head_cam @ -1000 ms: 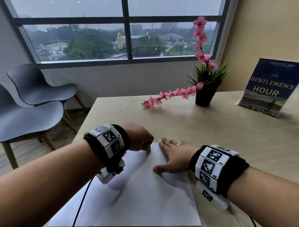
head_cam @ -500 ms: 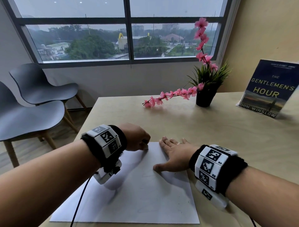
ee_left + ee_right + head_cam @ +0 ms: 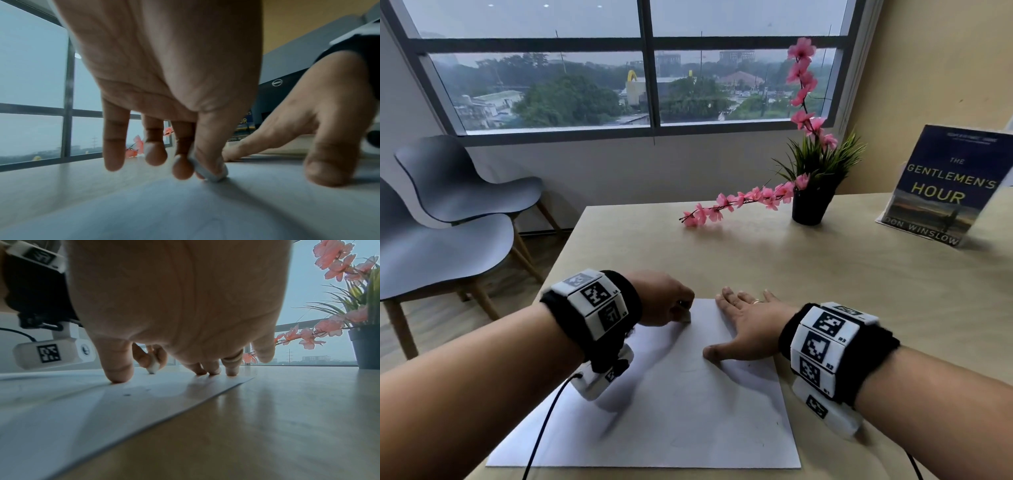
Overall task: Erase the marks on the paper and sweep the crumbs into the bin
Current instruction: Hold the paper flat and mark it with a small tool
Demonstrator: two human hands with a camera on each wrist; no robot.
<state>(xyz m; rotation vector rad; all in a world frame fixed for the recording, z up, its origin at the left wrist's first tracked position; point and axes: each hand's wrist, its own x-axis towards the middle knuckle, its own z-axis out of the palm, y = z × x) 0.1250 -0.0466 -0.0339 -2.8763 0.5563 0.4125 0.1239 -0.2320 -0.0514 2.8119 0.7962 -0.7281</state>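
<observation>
A white sheet of paper (image 3: 671, 411) lies on the wooden table near the front edge, with faint pencil marks around its middle. My left hand (image 3: 664, 301) pinches a small white eraser (image 3: 209, 172) between thumb and forefinger and presses it on the paper's far left part; the eraser (image 3: 153, 367) also shows in the right wrist view. My right hand (image 3: 746, 325) lies flat with straight spread fingers on the paper's far right corner, its thumb (image 3: 118, 368) and fingertips pressing the sheet (image 3: 82, 402). A few dark specks (image 3: 127, 395) sit on the paper. No bin is in view.
A black pot with pink flowers (image 3: 810, 202) stands at the back of the table (image 3: 859, 291), one branch lying on the wood. A dark blue book (image 3: 948, 185) leans at the back right. Two grey chairs (image 3: 448, 219) stand left of the table.
My left hand with the eraser has shifted slightly back and forth over the paper's far left part. The right hand stays flat on the sheet.
</observation>
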